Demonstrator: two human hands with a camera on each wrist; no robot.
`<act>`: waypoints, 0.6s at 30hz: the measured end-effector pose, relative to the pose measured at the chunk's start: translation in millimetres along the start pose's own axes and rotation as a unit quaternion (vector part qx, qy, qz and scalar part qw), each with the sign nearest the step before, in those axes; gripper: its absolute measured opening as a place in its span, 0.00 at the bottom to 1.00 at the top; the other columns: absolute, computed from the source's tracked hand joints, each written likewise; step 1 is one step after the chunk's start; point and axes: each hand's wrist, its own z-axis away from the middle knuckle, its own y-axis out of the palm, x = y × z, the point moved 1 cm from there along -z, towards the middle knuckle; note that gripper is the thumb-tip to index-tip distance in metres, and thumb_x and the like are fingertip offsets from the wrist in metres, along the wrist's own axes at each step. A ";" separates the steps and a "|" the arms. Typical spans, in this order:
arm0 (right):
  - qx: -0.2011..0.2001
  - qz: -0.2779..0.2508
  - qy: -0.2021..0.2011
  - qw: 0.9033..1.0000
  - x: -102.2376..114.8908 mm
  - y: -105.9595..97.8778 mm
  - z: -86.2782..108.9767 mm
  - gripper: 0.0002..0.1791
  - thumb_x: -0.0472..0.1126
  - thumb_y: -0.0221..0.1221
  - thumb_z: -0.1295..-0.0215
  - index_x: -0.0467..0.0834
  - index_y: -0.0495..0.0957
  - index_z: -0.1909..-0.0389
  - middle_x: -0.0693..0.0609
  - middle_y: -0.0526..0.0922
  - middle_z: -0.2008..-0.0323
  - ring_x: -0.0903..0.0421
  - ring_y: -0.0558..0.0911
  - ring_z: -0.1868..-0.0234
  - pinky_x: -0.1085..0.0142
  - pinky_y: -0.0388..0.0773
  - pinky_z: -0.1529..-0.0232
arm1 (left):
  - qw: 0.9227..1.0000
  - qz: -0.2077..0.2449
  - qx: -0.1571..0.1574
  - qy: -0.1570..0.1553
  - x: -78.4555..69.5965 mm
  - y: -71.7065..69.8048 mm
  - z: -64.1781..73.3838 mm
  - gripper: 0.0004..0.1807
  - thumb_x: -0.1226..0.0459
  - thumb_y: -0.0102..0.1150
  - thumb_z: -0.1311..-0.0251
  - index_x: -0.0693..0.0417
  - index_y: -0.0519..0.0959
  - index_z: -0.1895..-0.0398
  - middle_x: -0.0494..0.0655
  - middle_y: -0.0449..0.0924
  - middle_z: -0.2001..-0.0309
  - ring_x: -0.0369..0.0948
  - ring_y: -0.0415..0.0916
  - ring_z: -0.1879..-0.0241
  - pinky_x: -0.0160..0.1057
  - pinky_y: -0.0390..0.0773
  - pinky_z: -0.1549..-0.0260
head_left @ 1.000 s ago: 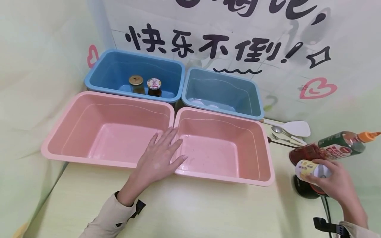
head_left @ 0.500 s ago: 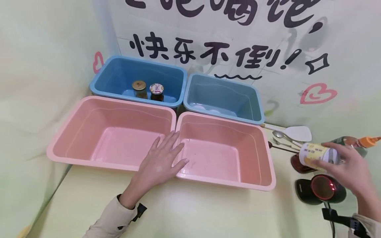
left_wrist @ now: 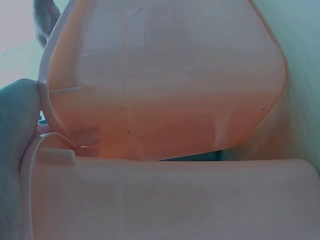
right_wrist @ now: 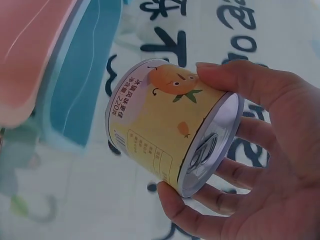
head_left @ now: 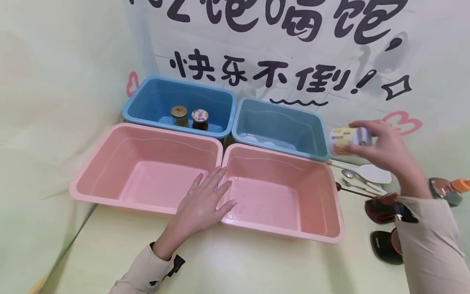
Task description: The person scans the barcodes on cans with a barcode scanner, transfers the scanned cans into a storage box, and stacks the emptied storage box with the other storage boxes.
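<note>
My right hand (head_left: 391, 149) grips a small food can (head_left: 343, 139) with a yellow and white label, in the air just right of the right blue bin (head_left: 282, 124). In the right wrist view the can (right_wrist: 160, 122) is tilted, its pull-tab end toward the palm, with thumb and fingers around that end. My left hand (head_left: 200, 208) lies with straight fingers over the meeting rims of the left pink bin (head_left: 154, 183) and the right pink bin (head_left: 269, 200). In the left wrist view the two pink bins' outer walls fill most of the picture.
Two lidded jars, one gold-topped (head_left: 179, 112) and one pattern-topped (head_left: 200, 116), stand in the left blue bin (head_left: 156, 98). A white spatula (head_left: 372, 173), spoon (head_left: 349, 174) and fork lie right of the bins. Nearer are an orange-capped bottle (head_left: 442, 190), partly behind the sleeve, and a black device (head_left: 383, 247).
My right hand has carried the can up and away from above the black device and bottle, toward the right blue bin. The left hand stays on the pink rims. The head view has shifted slightly.
</note>
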 end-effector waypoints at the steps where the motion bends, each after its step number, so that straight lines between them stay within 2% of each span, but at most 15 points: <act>1: 0.007 -0.003 -0.008 1.000 5.2 5.7 -11.4 0.33 0.42 0.71 0.44 0.39 0.74 0.37 0.33 0.75 0.47 0.43 0.69 0.56 0.68 0.68 0.71 | 1.000 0.001 0.002 -0.002 0.5 -1.0 0.2 0.34 0.38 0.46 0.32 0.47 0.73 0.31 0.51 0.55 0.21 0.49 0.51 0.21 0.59 0.51 0.25; 4: 0.044 -0.001 -0.022 0.999 15.0 27.3 -43.0 0.33 0.43 0.72 0.46 0.38 0.75 0.39 0.33 0.76 0.49 0.41 0.71 0.55 0.62 0.69 0.67 | 1.000 0.007 0.011 -0.005 0.9 -2.0 0.2 0.35 0.38 0.45 0.31 0.47 0.73 0.31 0.50 0.55 0.21 0.49 0.51 0.21 0.59 0.51 0.25; 10: 0.123 0.027 -0.046 0.991 14.3 78.6 -95.1 0.32 0.44 0.72 0.48 0.36 0.77 0.43 0.33 0.80 0.55 0.40 0.75 0.57 0.54 0.74 0.63 | 1.000 0.009 0.016 -0.011 -0.6 -1.2 -0.9 0.35 0.38 0.46 0.32 0.46 0.73 0.30 0.49 0.55 0.21 0.48 0.51 0.21 0.58 0.51 0.24; 15: 0.201 0.045 -0.036 0.978 9.5 110.4 -122.2 0.29 0.42 0.69 0.45 0.34 0.76 0.43 0.33 0.79 0.52 0.40 0.77 0.56 0.49 0.77 0.58 | 1.000 0.000 0.018 -0.012 -0.5 -2.3 -0.4 0.34 0.37 0.45 0.32 0.44 0.73 0.31 0.49 0.55 0.21 0.48 0.50 0.21 0.58 0.52 0.25; 18: 0.242 0.060 -0.026 0.968 11.8 120.7 -133.0 0.29 0.41 0.67 0.43 0.34 0.75 0.41 0.32 0.78 0.49 0.40 0.76 0.56 0.51 0.77 0.58 | 1.000 -0.002 0.015 -0.013 0.5 -4.6 0.6 0.34 0.38 0.45 0.32 0.44 0.73 0.31 0.49 0.55 0.21 0.48 0.50 0.21 0.59 0.52 0.25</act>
